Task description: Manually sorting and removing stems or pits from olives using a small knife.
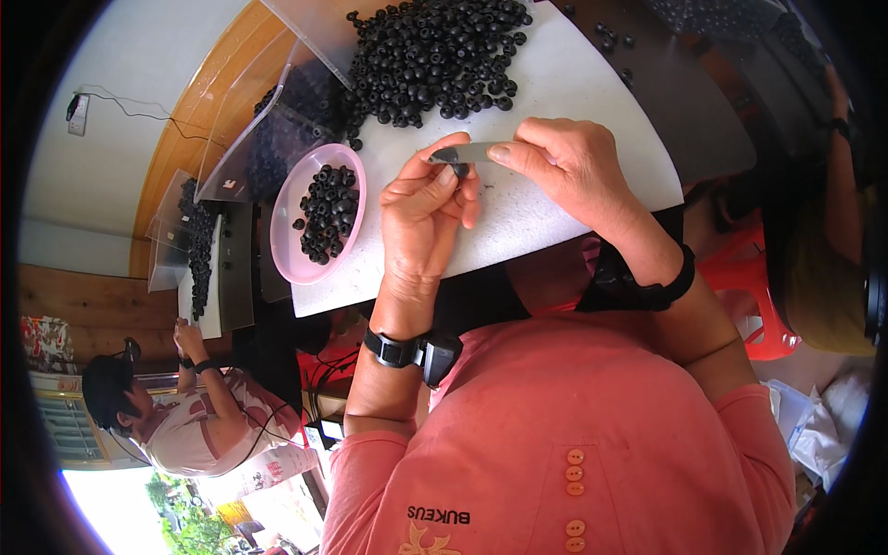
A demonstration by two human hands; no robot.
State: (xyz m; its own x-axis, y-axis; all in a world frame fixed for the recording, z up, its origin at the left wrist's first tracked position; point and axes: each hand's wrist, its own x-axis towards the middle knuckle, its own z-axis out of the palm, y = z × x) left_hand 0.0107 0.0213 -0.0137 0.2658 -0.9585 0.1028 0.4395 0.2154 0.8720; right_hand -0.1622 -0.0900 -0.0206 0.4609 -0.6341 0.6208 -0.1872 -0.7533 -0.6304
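Above the table [610, 120], the left hand [416, 199] is pinching one black bead [461, 171]; the right hand [566, 171] is gripping a grey blade [475, 152] at it. Toward the far edge, a large bead heap [435, 65] is apparently remaining; fewer, perhaps finished, are lying in the left-corner pink dish [294, 192].

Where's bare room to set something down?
The white tabletop shows bare between the black beads, the right hand and the right edge; another patch lies between both hands and the near edge. A narrow strip separates the pink dish from the left hand. The far side is crowded with beads.
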